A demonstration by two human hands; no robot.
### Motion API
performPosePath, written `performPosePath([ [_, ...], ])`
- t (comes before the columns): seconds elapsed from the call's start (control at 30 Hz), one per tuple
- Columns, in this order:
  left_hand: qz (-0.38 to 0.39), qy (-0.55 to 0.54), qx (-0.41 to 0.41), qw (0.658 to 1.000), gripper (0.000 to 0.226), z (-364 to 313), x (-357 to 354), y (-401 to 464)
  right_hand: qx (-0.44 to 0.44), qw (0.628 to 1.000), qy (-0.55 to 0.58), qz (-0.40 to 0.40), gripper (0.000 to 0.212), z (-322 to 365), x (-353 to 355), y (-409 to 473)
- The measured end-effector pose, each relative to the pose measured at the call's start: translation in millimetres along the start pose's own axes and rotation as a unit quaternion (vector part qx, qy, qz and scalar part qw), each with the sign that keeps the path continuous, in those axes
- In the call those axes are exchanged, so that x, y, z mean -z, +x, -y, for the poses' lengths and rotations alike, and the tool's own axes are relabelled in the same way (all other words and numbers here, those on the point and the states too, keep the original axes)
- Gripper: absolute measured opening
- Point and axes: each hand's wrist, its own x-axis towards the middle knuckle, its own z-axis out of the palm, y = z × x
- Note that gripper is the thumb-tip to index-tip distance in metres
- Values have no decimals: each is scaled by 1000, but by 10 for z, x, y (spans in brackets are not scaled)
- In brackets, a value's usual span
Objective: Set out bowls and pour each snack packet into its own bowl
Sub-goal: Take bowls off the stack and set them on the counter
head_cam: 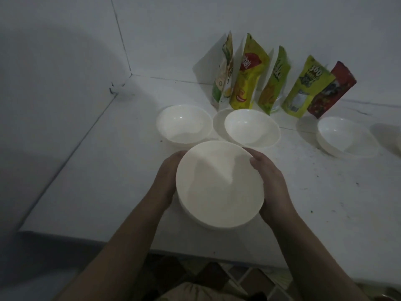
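both hands hold a white bowl above the near part of the worktop.

the held bowl (219,185) is gripped at its sides, left hand (167,181) curled round its left rim, right hand (271,187) round its right rim; it looks like a stack, with another rim showing beneath. just beyond the held bowl sit two empty bowls, one to the left (184,127) and one to the right (252,128), a further bowl (346,136) well off to the right. behind them five snack packets (282,83) lean on the wall. the worktop (104,170) is white and speckled.
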Motion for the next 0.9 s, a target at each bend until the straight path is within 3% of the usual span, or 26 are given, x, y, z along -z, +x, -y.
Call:
performPosePath([
  [0.13,-19,-135,73,988,19,-133,-121,-5,-5,1000,22,0,30,7,116,70],
  [0.23,42,-213,58,974,28,-332,-289,-9,-25,997,57,-49,29,-59,275,116],
  [0.3,78,-186,19,979,30,-468,-445,-23,-38,991,52,-113,28,-151,421,132],
  [0.43,86,-55,-62,993,29,-662,-727,-79,30,965,-175,-195,23,-121,627,50],
  [0.57,133,74,-133,979,32,-829,-924,-143,65,977,-147,-140,21,151,674,-28],
  [0.73,160,165,-161,960,55,-1015,-1105,-163,-60,997,-56,3,47,555,614,-34],
  [0.9,201,158,-142,956,57,-1079,-1090,-164,-38,994,-104,22,31,648,583,11],
])
